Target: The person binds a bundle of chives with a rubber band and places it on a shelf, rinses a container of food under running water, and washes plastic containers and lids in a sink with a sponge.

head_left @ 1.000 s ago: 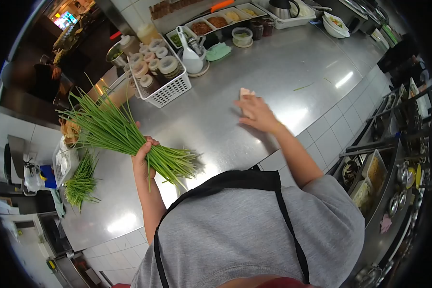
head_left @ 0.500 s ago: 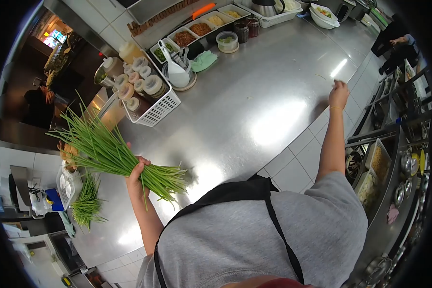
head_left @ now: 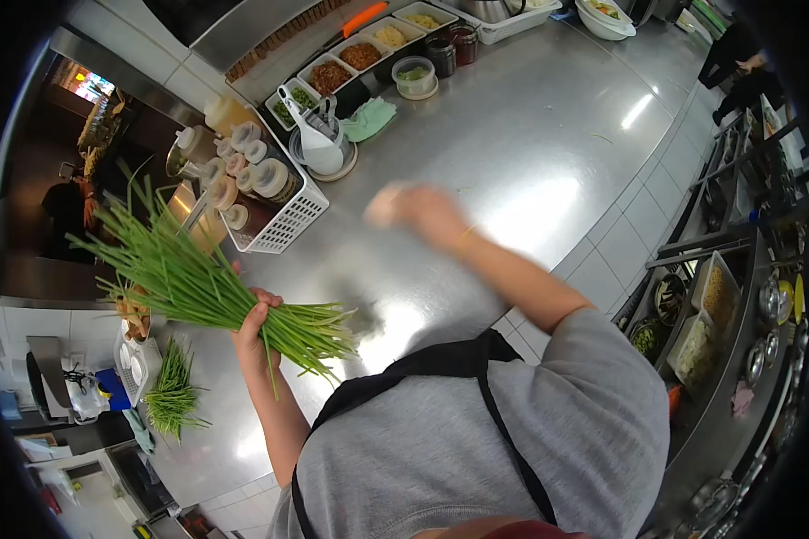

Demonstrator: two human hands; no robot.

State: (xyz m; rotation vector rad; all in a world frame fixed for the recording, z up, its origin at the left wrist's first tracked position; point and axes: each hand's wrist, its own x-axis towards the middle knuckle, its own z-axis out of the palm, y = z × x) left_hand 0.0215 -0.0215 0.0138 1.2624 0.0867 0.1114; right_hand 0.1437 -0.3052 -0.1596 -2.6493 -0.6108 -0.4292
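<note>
We find the left hand (head_left: 259, 322) closed around a large green stalk bundle (head_left: 175, 274), gripping it toward its paler end, over the near left part of the counter (head_left: 503, 117). The thin tips fan out to the far left; the pale ends point right. We locate the right hand (head_left: 427, 216) over the middle of the counter, well apart from the bundle. It is motion-blurred, with a pale patch at its fingertips; we cannot tell whether it is open, closed or holding an item. A yellow band (head_left: 465, 237) encircles its wrist.

To the left of the left forearm, we note a smaller stalk pile (head_left: 174, 395) lying on the counter, just beside a white tray-like basket (head_left: 138, 373). Beyond the large bundle, a perforated basket (head_left: 289, 225) holds squeeze bottles (head_left: 270, 178). To its right we identify a white ladle (head_left: 317, 148) in a container and, just beside it, a green cloth (head_left: 368, 119). Farther right stand a small tub (head_left: 413, 81) and dark jars (head_left: 441, 56); behind these runs a row of food trays (head_left: 360, 57).
</note>
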